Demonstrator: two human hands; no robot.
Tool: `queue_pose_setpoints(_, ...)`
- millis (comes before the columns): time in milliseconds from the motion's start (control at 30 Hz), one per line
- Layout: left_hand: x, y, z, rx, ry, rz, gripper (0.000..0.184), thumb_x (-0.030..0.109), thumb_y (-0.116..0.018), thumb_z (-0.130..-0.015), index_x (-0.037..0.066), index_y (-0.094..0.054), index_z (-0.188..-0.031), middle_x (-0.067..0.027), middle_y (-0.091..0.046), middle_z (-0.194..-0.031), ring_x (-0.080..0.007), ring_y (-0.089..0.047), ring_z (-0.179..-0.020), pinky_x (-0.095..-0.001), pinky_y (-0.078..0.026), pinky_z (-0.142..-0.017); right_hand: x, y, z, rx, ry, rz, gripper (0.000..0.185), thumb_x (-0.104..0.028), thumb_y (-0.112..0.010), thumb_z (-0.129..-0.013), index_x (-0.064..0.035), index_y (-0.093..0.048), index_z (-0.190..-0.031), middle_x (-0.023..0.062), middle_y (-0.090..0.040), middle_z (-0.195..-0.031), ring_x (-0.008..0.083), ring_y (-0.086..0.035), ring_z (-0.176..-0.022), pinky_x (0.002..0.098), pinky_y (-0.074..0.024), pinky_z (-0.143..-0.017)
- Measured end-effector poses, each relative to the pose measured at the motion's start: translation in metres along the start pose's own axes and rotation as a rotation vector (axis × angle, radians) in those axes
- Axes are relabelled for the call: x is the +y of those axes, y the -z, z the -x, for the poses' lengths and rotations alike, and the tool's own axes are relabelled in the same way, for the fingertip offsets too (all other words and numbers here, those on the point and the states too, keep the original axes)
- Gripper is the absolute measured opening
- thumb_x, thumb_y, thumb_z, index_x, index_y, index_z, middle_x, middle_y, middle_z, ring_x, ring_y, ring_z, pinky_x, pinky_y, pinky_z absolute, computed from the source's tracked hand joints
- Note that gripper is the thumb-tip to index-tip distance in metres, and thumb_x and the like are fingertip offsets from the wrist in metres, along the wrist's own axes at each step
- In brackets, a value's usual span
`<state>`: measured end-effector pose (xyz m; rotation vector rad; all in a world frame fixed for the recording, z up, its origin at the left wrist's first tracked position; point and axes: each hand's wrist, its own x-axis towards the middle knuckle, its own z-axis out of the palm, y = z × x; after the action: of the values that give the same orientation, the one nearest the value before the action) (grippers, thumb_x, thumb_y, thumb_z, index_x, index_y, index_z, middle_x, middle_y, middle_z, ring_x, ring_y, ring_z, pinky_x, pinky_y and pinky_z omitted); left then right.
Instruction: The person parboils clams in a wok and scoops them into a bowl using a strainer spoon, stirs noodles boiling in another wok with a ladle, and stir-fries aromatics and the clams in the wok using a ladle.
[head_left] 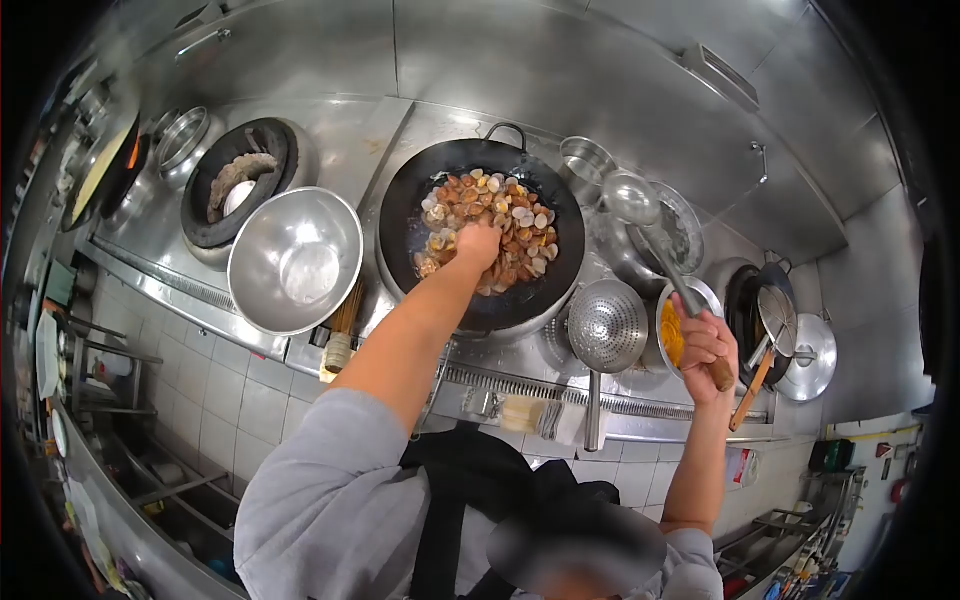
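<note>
Hands point(708, 352) at ladle point(631, 198) and clams point(528, 220)

Narrow gap between steel bowl point(310, 270) and wok point(400, 220); brush point(347, 318) at near end; strainer point(608, 327) crowds wok's right

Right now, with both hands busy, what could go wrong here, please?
The bare left hand is among the clams in the wok: it might be scraped by shells, or burned if they are hot. The right hand grips a ladle, whose bowl could knock the small metal pot nearby.
</note>
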<state>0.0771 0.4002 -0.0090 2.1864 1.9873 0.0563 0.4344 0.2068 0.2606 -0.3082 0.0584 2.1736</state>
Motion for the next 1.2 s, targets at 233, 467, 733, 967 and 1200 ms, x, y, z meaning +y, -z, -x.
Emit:
queue_pose_setpoints(233,0.004,0.005,0.012,-0.041,-0.028,0.054,0.029,0.02,-0.053,-0.095,0.014,-0.066,-0.119,-0.0167,-0.057,-0.128,-0.0354,-0.057,-0.121,-0.0477,-0.057,-0.083,0.065,0.02,-0.009,0.153,-0.092,0.129,0.041,-0.015,-0.044,-0.101,0.0005,-0.044,-0.139,-0.0028,-0.045,-0.071,0.0038,-0.046,-0.047,0.0239,-0.0406,-0.045)
queue_pose_setpoints(467,-0.022,0.028,0.016,-0.075,-0.123,0.157,0.072,0.044,-0.077,-0.072,0.011,-0.058,-0.134,-0.0207,-0.036,-0.15,-0.0406,-0.041,-0.135,-0.0524,-0.039,-0.109,0.076,0.063,-0.016,0.32,0.084,1.487,0.059,-0.004,-0.057,-0.092,-0.0016,-0.036,-0.147,0.0009,-0.052,-0.071,0.0083,-0.046,-0.045,0.024,-0.0387,-0.041)
queue_pose_setpoints(733,-0.047,-0.006,0.029,0.32,0.37,0.531,0.104,0.076,-0.062,-0.076,0.009,-0.038,-0.152,-0.0357,-0.013,-0.157,-0.0486,-0.027,-0.143,-0.0488,-0.025,-0.118,0.088,0.149,-0.04,0.484,0.085,1.678,0.073,-0.01,-0.055,-0.094,-0.0019,-0.017,-0.156,0.0071,-0.054,-0.073,0.0137,-0.05,-0.045,0.0304,-0.0465,-0.043)
queue_pose_setpoints(967,-0.016,-0.019,-0.007,0.306,0.55,1.177,0.106,0.064,-0.075,-0.074,0.004,-0.034,-0.152,-0.0294,-0.033,-0.151,-0.0427,-0.042,-0.136,-0.0437,-0.036,-0.111,0.134,0.132,-0.078,0.321,-0.183,1.197,0.061,-0.009,-0.052,-0.095,-0.0077,-0.026,-0.15,0.0052,-0.049,-0.068,0.0147,-0.05,-0.045,0.0299,-0.0432,-0.041)
queue_pose_setpoints(1200,-0.034,0.075,0.019,0.434,0.067,1.016,0.078,0.036,-0.09,-0.073,0.0,-0.054,-0.132,-0.0121,-0.066,-0.111,-0.0179,-0.063,-0.095,-0.0313,-0.052,-0.083,0.104,0.067,-0.024,0.289,-0.026,1.445,0.073,-0.007,-0.057,-0.092,-0.0038,-0.021,-0.155,0.0027,-0.051,-0.064,0.0106,-0.049,-0.045,0.0263,-0.0402,-0.041)
